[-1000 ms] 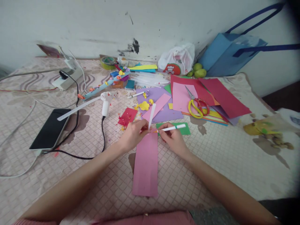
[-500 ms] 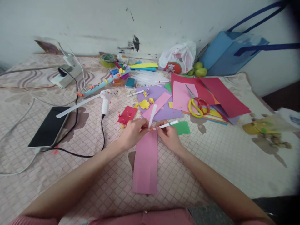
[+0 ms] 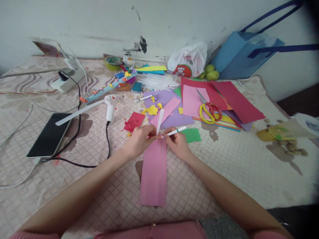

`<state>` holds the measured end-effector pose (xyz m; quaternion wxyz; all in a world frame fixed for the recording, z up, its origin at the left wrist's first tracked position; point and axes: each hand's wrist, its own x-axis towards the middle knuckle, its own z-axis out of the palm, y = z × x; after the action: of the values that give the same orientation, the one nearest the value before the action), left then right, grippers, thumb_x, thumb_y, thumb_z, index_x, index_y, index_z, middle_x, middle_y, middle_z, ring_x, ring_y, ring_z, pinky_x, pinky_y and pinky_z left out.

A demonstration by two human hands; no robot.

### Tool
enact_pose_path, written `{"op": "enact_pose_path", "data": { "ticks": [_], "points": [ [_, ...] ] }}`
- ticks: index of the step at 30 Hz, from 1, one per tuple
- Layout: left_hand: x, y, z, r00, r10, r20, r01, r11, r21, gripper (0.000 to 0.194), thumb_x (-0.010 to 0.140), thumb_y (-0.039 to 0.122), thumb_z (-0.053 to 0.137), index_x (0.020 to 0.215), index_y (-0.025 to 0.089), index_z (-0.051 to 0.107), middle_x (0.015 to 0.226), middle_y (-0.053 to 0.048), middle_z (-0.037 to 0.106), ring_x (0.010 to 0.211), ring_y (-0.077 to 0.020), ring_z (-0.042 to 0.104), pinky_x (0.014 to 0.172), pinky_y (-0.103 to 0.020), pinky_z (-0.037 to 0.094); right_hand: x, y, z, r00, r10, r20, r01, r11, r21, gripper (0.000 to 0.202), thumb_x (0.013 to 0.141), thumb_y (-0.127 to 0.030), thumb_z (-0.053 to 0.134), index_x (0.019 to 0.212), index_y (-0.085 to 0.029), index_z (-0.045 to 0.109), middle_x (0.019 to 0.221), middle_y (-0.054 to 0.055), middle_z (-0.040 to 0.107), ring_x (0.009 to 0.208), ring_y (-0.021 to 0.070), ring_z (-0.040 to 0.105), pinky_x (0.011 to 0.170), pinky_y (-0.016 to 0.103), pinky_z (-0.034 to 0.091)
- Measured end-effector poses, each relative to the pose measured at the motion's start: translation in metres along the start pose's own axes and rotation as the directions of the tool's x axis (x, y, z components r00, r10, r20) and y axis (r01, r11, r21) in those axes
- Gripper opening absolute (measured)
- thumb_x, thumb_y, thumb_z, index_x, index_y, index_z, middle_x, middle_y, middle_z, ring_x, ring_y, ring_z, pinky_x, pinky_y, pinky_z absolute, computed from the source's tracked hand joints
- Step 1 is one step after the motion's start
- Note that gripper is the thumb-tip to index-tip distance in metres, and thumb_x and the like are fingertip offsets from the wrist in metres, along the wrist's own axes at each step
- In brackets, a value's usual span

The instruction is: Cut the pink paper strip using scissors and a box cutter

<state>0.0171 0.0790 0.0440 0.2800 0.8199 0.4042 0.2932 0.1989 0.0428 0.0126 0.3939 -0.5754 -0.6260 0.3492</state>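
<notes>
Above a long pink paper strip (image 3: 154,179) my two hands meet at the fingertips. My left hand (image 3: 141,139) is closed in a pinch around the lower end of a whitish glue stick (image 3: 160,121), which points up and away. My right hand (image 3: 178,143) is also closed, with a white marker pen (image 3: 177,130) with a green band lying slanted in it. Between the fingertips shows a tiny orange-pink piece (image 3: 159,137); its shape is too small to make out. A green paper piece (image 3: 193,135) lies beside my right hand, and a red paper piece (image 3: 134,121) beyond my left.
A white hot glue gun (image 3: 110,111) with a long glue stick and black cord stands left, near a phone (image 3: 50,134). Scissors (image 3: 210,113) rest on coloured sheets (image 3: 236,98) at right. A purple sheet (image 3: 184,118) with yellow cut-outs lies ahead. Behind stands a blue bag (image 3: 231,56).
The view has shifted slightly. Both hands stay together over the pink strip, and the marker pen in my right hand has moved a little; the grips look the same.
</notes>
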Motion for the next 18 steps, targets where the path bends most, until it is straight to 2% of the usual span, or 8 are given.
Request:
{"op": "enact_pose_path", "data": {
  "ticks": [12,18],
  "points": [
    [0.0007,0.0026,0.0009,1.0,0.018,-0.012,-0.018,1.0,0.017,0.013,0.077,0.012,0.068,0.07,0.015,0.058,0.063,0.003,0.062,0.058,-0.0087,0.054,0.053,-0.019,0.037,0.0018,0.0015,0.0006,0.999,-0.019,0.034,0.02,1.0,-0.016,0.007,0.084,-0.025,0.052,0.08,-0.02,0.055,0.067,-0.001,0.058,0.056,0.0118,0.05,0.053,0.023,0.037],
    [0.0012,0.0024,0.0012,0.999,0.033,-0.021,-0.033,0.999,0.012,0.016,0.076,0.012,0.069,0.069,0.015,0.055,0.061,0.004,0.059,0.058,-0.0086,0.054,0.052,-0.019,0.036,0.0005,0.0007,0.0009,0.999,-0.035,0.026,0.036,0.998,-0.05,0.005,0.082,-0.024,0.053,0.079,-0.02,0.055,0.063,-0.002,0.055,0.053,0.0114,0.046,0.051,0.023,0.034]
  ]
}}
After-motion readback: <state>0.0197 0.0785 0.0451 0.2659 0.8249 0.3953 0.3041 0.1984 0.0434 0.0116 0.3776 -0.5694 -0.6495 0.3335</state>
